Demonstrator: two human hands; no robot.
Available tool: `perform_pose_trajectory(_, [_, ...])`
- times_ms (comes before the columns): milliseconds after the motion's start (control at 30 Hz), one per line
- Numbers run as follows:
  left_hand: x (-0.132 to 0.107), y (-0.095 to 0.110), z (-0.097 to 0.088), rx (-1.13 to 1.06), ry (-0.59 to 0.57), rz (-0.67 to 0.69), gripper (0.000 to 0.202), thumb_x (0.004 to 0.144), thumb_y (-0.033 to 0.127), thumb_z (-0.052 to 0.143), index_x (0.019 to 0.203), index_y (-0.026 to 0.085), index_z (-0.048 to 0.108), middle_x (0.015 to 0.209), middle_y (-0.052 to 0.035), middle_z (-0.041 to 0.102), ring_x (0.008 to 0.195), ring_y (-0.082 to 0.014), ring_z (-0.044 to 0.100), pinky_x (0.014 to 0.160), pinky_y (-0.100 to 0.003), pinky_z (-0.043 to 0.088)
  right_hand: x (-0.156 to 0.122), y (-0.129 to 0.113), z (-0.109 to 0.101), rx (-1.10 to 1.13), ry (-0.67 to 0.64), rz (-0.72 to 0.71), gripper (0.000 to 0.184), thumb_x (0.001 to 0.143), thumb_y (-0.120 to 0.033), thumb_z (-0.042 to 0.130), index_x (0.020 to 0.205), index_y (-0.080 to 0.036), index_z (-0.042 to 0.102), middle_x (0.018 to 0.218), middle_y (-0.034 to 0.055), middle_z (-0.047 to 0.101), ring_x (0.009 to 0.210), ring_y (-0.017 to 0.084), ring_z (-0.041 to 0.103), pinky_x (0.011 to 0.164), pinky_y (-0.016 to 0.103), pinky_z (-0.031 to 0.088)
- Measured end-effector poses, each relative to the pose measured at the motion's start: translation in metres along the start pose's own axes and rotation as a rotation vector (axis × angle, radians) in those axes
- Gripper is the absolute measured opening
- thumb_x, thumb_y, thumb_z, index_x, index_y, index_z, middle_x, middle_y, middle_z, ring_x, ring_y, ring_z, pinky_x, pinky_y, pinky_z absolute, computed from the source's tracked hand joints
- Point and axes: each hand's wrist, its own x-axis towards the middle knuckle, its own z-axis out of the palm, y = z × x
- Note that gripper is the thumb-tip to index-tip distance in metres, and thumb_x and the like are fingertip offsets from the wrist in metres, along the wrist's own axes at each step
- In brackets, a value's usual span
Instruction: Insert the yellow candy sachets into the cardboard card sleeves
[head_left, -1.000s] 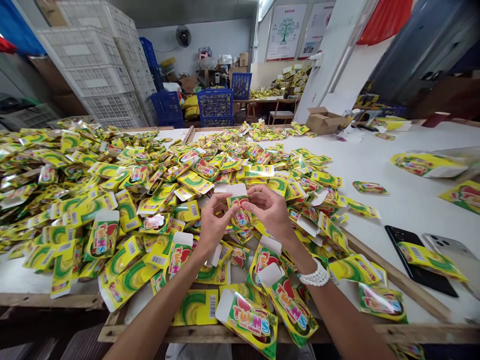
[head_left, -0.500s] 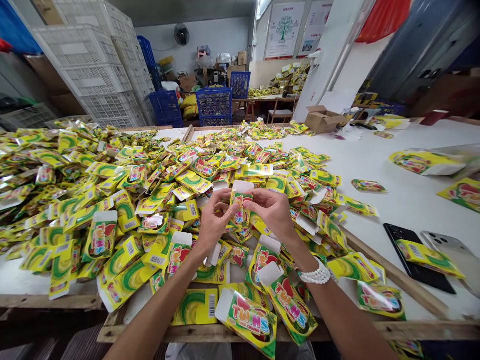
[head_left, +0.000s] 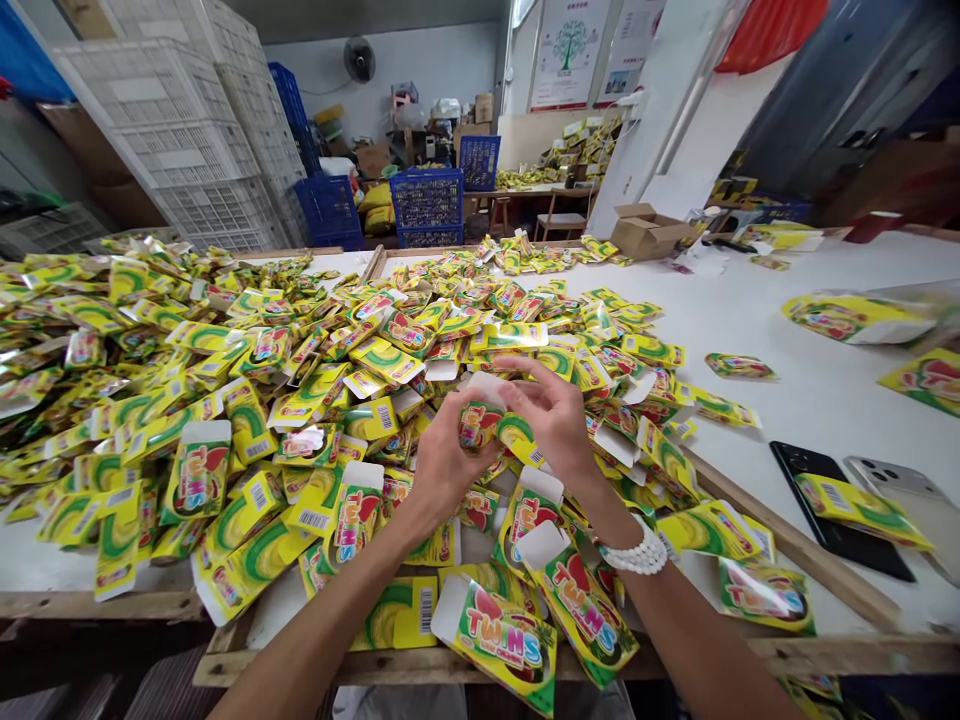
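My left hand [head_left: 451, 455] is closed around a small yellow-green TWINS carton [head_left: 478, 424], its white end flap sticking up at the top. My right hand [head_left: 553, 420] is at that carton's upper right, thumb and fingertips at the white flap, with the index finger stretched above it. The right wrist wears a white beaded bracelet [head_left: 636, 548]. Below my hands lie more TWINS cartons with white flaps standing open, among them a front carton [head_left: 499, 640] and a tilted carton [head_left: 581, 605]. Part of the held carton is hidden by my fingers.
A wide heap of similar cartons [head_left: 247, 340] covers the left and middle of the white table [head_left: 735, 310]. A wooden strip [head_left: 795, 540] runs along the right, beside a black phone [head_left: 832, 510] and a pale phone [head_left: 900, 485]. An open cardboard box [head_left: 649, 232] stands farther back.
The left hand has wrapped further round the carton, which is now tilted. My right hand has shifted from the carton's side to its top flap, index finger raised.
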Motion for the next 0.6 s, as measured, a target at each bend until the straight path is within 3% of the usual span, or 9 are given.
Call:
perform_pose_trajectory(100, [-0.001, -0.002, 0.000, 0.075, -0.062, 0.006, 0.055, 0.078, 0.009, 0.072, 0.127, 0.027, 0.057, 0.122, -0.0017, 0.070, 0.104, -0.0200, 0.069, 0.091, -0.030, 0.053, 0.005, 0.003, -0.005, 0.126, 0.055, 0.136, 0.040, 0.083, -0.058, 0.077, 0.095, -0.021, 0.084, 0.090, 0.0072, 0.083, 0.079, 0.023, 0.077, 0.070, 0.033, 0.063])
perform_pose_trajectory(233, [-0.004, -0.006, 0.003, 0.190, -0.059, -0.080, 0.059, 0.083, 0.018, 0.073, 0.137, 0.029, 0.052, 0.114, -0.0011, 0.072, 0.081, -0.0179, 0.067, 0.077, -0.029, 0.050, 0.006, 0.006, -0.005, 0.163, 0.022, 0.254, 0.035, 0.069, -0.054, 0.088, 0.080, -0.021, 0.086, 0.085, 0.0068, 0.083, 0.077, 0.025, 0.077, 0.074, 0.038, 0.065])
perform_pose_trajectory(400, [-0.005, -0.006, 0.003, 0.209, -0.005, -0.191, 0.064, 0.082, 0.023, 0.077, 0.139, 0.031, 0.048, 0.096, 0.0016, 0.073, 0.078, -0.0213, 0.069, 0.071, -0.028, 0.046, 0.001, 0.008, 0.003, 0.106, 0.017, 0.165, 0.027, 0.073, -0.045, 0.088, 0.087, -0.022, 0.088, 0.092, 0.0071, 0.085, 0.085, 0.028, 0.080, 0.080, 0.040, 0.066])
perform_pose_trajectory(600, [-0.003, -0.004, 0.003, 0.256, 0.023, -0.199, 0.067, 0.077, 0.023, 0.082, 0.136, 0.031, 0.049, 0.101, -0.0017, 0.075, 0.084, -0.0260, 0.073, 0.071, -0.029, 0.046, -0.003, 0.015, 0.013, -0.013, 0.133, -0.018, 0.016, 0.076, -0.036, 0.084, 0.084, -0.022, 0.088, 0.087, 0.0075, 0.085, 0.080, 0.031, 0.082, 0.073, 0.042, 0.069])
